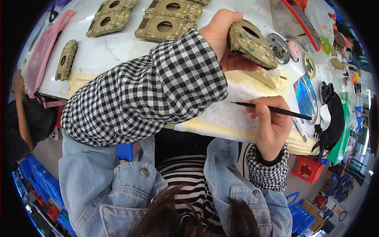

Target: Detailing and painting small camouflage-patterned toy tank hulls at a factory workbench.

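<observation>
1. Patterned flat piece (252, 43), olive and tan with a round hole through it, is raised above the far right part of the tabletop (118, 47), clasped in the left hand (221, 37); the grip is clenched, thumb under, fingers wrapped over one end.
2. It looks stiff, board-like and light; its printed or fabric-like face seems matt, not slippery. Holding it by the edges, as here, would likely keep the decorated face free.
3. Right hand (272, 126) pinches a thin black stick-like tool (272, 110), pen-fashion, its tip out toward the right edge; the grip is closed on the tool.
4. Beneath the hands lies pale paper speckled with tiny glinting dots, edged with cream tape.
5. Similar holed pieces (166, 19) lie flat in rows at the far edge, one more (66, 59) toward the far left corner beside a pink mesh tray (43, 55).
6. At the right edge are a small round tin of beads (278, 48) and an iridescent disc (304, 96).
</observation>
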`<action>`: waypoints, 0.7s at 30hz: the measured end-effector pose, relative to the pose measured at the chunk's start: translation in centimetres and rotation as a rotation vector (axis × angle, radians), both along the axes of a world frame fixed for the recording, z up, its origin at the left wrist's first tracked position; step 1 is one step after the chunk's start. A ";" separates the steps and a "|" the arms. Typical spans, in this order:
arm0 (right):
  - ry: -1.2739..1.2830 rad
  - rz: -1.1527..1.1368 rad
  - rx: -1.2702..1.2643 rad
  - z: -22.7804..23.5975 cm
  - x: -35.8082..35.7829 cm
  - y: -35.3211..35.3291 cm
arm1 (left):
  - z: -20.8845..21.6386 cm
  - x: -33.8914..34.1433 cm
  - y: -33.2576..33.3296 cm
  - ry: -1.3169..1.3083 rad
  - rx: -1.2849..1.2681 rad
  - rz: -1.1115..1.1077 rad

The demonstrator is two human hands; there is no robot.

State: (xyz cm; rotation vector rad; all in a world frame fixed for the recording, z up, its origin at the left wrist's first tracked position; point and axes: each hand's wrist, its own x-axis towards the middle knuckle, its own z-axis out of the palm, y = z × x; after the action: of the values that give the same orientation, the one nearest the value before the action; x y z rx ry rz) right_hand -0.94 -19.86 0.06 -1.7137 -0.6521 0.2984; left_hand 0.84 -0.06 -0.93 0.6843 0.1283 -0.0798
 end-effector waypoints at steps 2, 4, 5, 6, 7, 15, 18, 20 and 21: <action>-0.004 -0.031 0.066 1.1 0.1 -0.2 | -0.3 0.0 0.5 -0.015 -0.009 -0.014; -0.043 -0.092 0.125 2.3 0.4 -0.7 | 2.6 -2.0 -0.4 0.124 0.053 0.097; -0.120 -0.084 0.156 3.1 0.8 -0.9 | 2.6 -2.0 -0.5 0.137 0.079 0.100; -0.164 -0.042 0.219 3.9 1.2 -0.9 | 2.1 -1.9 0.0 0.078 0.032 -0.005; -0.209 0.000 0.281 4.8 1.5 -0.8 | 2.2 -1.9 0.0 0.135 0.018 -0.053; -0.359 0.221 0.196 7.7 3.6 1.6 | 3.1 -2.2 -0.7 0.220 0.059 -0.181; -0.344 0.265 0.156 7.8 4.1 1.5 | 3.1 -2.3 -0.6 0.210 0.050 -0.209; -0.317 0.273 0.161 7.6 4.1 1.5 | 3.1 -2.3 -0.6 0.211 0.046 -0.221; -0.279 0.261 0.187 7.5 4.0 1.5 | 3.0 -2.3 -0.6 0.212 0.043 -0.226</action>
State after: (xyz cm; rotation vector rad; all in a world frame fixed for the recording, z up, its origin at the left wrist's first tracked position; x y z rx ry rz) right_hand 3.07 -18.36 7.56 -1.5032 -1.0796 0.1739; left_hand -1.45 -0.64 2.08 0.7305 0.2564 -0.3681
